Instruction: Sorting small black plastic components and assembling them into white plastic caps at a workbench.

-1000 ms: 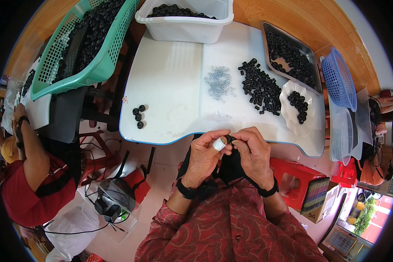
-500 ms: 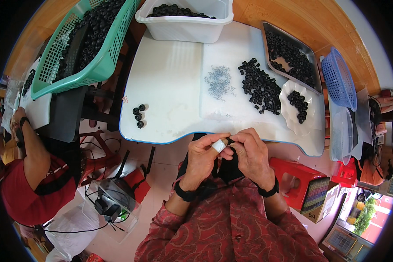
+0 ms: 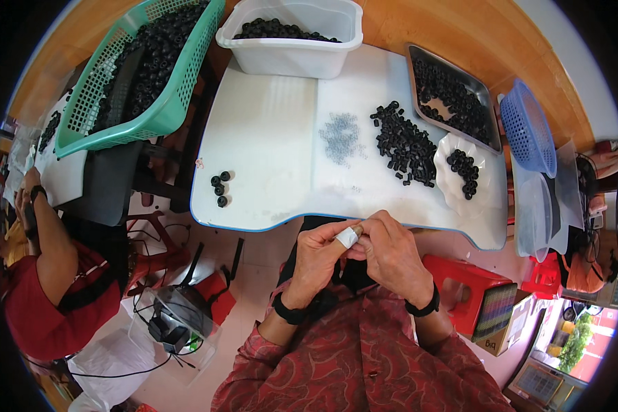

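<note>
Fingertips together, my left hand (image 3: 314,257) and my right hand (image 3: 397,259) meet just off the front edge of the white table (image 3: 254,147). White tape (image 3: 347,237) wraps the left thumb. Both hands are closed in a pinch, and whatever lies between them is hidden by the fingers. Beyond them on the tabletop lie a patch of tiny clear or silvery pieces (image 3: 341,137) and a pile of small black cylindrical parts (image 3: 405,147). Several round black parts (image 3: 220,187) sit at the table's left.
A scalloped white dish (image 3: 453,182) and a metal tray (image 3: 491,141) hold black parts at right. A white tub (image 3: 288,60) and green basket (image 3: 127,130) stand at the back and left. A blue basket (image 3: 529,130) is far right, a red stool (image 3: 453,275) below. Another person's arm (image 3: 55,247) is at left.
The view has tilted slightly, so the table sits a little lower. My hands have drawn closer together, and the right fingers now cover more beside the taped thumb.
</note>
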### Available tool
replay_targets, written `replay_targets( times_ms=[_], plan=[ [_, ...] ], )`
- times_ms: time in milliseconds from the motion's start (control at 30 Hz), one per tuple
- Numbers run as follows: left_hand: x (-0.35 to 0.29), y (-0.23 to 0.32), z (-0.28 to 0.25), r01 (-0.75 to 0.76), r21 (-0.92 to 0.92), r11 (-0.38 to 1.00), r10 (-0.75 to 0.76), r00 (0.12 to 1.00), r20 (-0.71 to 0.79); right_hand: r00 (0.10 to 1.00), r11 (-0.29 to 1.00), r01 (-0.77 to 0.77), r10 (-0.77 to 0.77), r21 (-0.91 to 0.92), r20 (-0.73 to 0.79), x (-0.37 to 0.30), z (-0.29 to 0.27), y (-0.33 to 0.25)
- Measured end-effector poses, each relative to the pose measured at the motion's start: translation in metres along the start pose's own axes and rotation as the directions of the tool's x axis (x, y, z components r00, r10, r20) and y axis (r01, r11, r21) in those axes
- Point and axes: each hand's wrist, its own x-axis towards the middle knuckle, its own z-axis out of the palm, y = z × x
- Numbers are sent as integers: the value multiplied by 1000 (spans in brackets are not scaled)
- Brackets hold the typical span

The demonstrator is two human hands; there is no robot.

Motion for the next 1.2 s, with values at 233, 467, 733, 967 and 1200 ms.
replay_targets(
  times_ms=[233,467,733,967,1200],
  plan=[
    [0,5,0,60,59,996,-62,998,21,998,999,-32,34,-32,43,-4,-2,-2],
    [-1,3,1,86,39,995,-88,995,50,998,999,-36,37,-16,57,-8,-4,-2],
    [-2,7,1,107,173,979,-119,991,62,987,985,-137,128,104,93,-16,-8,0],
    [-4,-1,6,23,219,976,-43,995,89,963,906,-271,256,326,88,-23,-9,2],
    [-5,-6,11,-186,413,891,144,981,132,932,798,-327,360,507,35,-29,-2,3]
  ],
)
